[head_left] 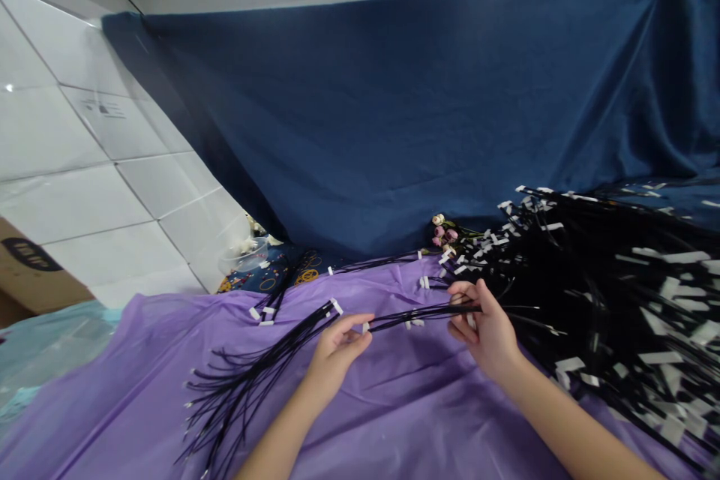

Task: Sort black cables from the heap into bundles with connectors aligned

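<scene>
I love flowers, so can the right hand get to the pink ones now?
Probably yes: the pink flowers lie just beyond the right hand, nothing tall between, though it may need to release its black strands first.

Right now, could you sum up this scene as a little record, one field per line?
Left hand: pinching the white-tagged end of some black strands
Right hand: holding the same strands further along
Surface: purple cloth
Left of the hands: fanned black bundle
Right: large heap of black strands, many white tags
Back: blue curtain, small flowers before it
Far left: cardboard box
</scene>
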A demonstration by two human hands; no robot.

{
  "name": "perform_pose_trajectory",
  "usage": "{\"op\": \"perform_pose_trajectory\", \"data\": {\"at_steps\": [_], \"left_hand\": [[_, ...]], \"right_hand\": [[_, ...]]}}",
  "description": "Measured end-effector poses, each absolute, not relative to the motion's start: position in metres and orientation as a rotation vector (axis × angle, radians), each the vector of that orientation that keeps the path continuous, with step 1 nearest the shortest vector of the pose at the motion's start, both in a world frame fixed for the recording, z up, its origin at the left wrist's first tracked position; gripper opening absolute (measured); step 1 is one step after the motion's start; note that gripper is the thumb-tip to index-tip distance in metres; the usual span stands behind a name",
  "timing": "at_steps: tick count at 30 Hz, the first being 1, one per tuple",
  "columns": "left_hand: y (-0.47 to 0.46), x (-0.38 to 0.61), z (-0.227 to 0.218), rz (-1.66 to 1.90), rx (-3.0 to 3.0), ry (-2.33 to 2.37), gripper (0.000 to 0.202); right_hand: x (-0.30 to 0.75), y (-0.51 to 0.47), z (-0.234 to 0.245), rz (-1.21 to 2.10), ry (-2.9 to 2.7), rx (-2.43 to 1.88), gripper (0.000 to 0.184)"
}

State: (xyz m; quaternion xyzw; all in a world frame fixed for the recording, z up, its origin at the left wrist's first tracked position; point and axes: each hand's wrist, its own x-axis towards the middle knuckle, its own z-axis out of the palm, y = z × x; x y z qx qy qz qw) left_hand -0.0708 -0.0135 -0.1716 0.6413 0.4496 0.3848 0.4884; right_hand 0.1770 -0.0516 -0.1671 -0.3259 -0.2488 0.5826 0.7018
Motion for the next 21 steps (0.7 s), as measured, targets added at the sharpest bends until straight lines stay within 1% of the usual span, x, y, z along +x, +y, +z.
{"op": "perform_pose_trajectory", "data": {"at_steps": [5, 11, 16, 21], "left_hand": [[-0.011, -0.0708, -0.172, 0.961, 1.521, 1.09, 0.041], [-0.0098, -0.0702, -0.167, 1.0, 1.412, 1.122, 0.046], [-0.0087, -0.0717, -0.1693, 0.998, 1.491, 1.152, 0.048], [-0.0106, -0.0697, -0.1671, 0.979, 1.444, 1.149, 0.049]], "right_hand": [[0.1752, -0.0522, -0.1652, 1.232, -0.578, -0.815, 0.045], [0.1733, -0.0524, -0.1676, 1.083, -0.704, -0.9, 0.041], [0.1722, -0.052, -0.1667, 0.97, -0.782, -0.987, 0.046], [0.1719, -0.0501, -0.1656, 0.933, -0.795, -1.016, 0.045]]}}
